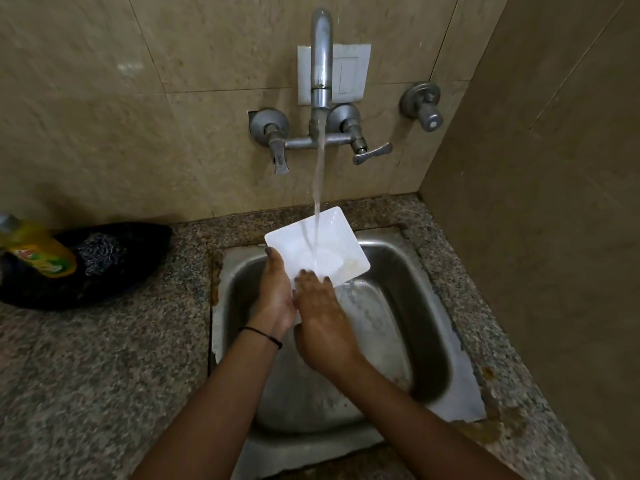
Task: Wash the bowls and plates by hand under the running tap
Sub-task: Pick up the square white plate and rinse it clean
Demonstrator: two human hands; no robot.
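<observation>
A white square plate (332, 239) is held tilted over the steel sink (426, 337), and the stream from the wall tap (321, 64) lands in its round middle. My left hand (275, 292) grips the plate's near-left edge, thumb on top. My right hand (322, 320) lies against the plate's near edge with its fingertips on the rim, partly over my left hand. Some yellowish residue shows near the plate's right corner. I cannot see any bowls.
A yellow dish-soap bottle (38, 252) lies on a dark cloth with a scrubber (100, 258) on the granite counter (86, 375) at the left. Tap handles (370, 152) stick out from the tiled wall. A side wall closes off the right.
</observation>
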